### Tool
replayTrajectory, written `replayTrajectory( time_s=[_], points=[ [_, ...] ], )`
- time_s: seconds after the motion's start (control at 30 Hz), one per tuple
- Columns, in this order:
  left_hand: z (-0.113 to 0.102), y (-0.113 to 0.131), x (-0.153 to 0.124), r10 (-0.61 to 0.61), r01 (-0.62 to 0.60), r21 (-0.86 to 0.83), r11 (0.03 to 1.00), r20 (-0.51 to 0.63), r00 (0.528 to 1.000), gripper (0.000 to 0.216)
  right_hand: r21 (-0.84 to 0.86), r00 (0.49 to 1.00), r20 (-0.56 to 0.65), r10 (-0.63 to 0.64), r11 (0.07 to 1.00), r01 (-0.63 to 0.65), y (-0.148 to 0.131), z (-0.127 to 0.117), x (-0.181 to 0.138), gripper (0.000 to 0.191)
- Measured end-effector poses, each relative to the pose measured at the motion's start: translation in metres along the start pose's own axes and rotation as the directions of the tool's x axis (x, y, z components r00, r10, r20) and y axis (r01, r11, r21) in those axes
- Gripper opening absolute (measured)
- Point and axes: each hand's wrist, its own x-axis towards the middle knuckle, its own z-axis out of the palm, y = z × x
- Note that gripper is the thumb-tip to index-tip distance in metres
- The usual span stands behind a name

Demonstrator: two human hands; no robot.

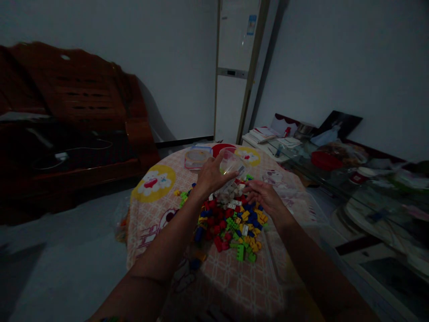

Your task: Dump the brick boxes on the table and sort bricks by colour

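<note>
My left hand (212, 175) is closed around the side of a clear plastic container (231, 162), which is tilted over the table. Beneath its lower end, white and clear pieces lie among a heap of building blocks (221, 219) in red, blue, yellow, green and white. At the right edge of the heap is my right hand (263, 196), close to the container's mouth. Its fingers are apart and partly bent, with no block clearly held in them. The picture is dim, so small pieces near the fingertips are hard to make out.
The round table has a patterned cloth (231, 277). A clear box with a blue rim (198, 157) stands at the far edge, and a large clear plastic tray (273, 255) lies at right. Beyond are a cluttered glass-topped cabinet (288, 156) and a wooden bench (90, 103).
</note>
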Motion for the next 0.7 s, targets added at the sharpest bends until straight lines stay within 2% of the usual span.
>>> replayTrajectory(
  time_s=[0.13,0.27,0.37,0.43,0.5,0.57,0.63,0.7],
  points=[
    [0.003,0.011,-0.008,-0.011,0.010,-0.026,1.000,-0.037,0.999,0.100,0.027,0.994,0.103,-0.023,0.999,0.020,-0.001,0.022,-0.001,0.029],
    [0.007,0.014,-0.011,0.015,-0.019,-0.118,0.993,-0.033,0.999,0.093,0.064,0.989,0.144,-0.038,0.998,0.029,0.001,0.036,-0.001,0.024],
    [0.004,0.012,-0.012,0.061,-0.067,-0.219,0.973,-0.033,0.998,0.079,0.059,0.989,0.087,-0.120,0.992,0.115,-0.006,0.031,0.004,0.027],
    [-0.002,0.007,-0.011,0.074,-0.084,-0.260,0.962,-0.049,0.996,0.070,0.016,0.974,-0.016,-0.224,0.974,0.225,-0.018,0.017,0.012,0.029],
    [-0.010,-0.004,-0.011,0.048,-0.068,-0.278,0.958,-0.078,0.996,0.061,-0.086,0.921,-0.159,-0.357,0.934,0.347,-0.035,-0.004,0.026,0.028],
    [-0.017,-0.020,-0.011,-0.009,-0.022,-0.280,0.960,-0.108,0.994,0.054,-0.260,0.823,-0.302,-0.482,0.872,0.416,-0.052,-0.029,0.044,0.024],
    [-0.023,-0.038,-0.012,-0.056,0.027,-0.228,0.973,-0.118,0.991,0.051,-0.495,0.704,-0.390,-0.593,0.780,0.383,-0.066,-0.051,0.063,0.017],
    [-0.024,-0.055,-0.015,-0.075,0.057,-0.159,0.986,-0.109,0.991,0.046,-0.743,0.619,-0.374,-0.691,0.622,0.246,-0.072,-0.067,0.081,0.012]
  ],
)
